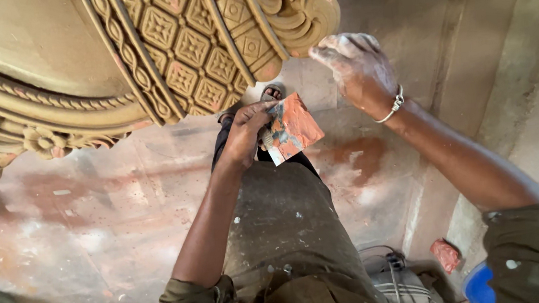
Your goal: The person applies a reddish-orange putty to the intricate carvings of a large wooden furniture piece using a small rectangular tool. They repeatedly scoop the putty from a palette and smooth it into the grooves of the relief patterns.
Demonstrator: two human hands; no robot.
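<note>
Left hand (pixel 244 134) fingers clamp a reddish sandpaper sheet (pixel 293 128) below the carved wooden piece (pixel 195 47); right hand (pixel 356 69), fingers apparently loosely together, is nearer, touching its scrolled edge.

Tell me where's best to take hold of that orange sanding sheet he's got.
Probably the free right edge of the orange sanding sheet, coming in from the right: the left hand pinches its left edge, leaving that flat side open.

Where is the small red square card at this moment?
In the head view, the red square card is near the centre, held in the left hand, just below the carved wooden piece and left of the right hand.
</note>
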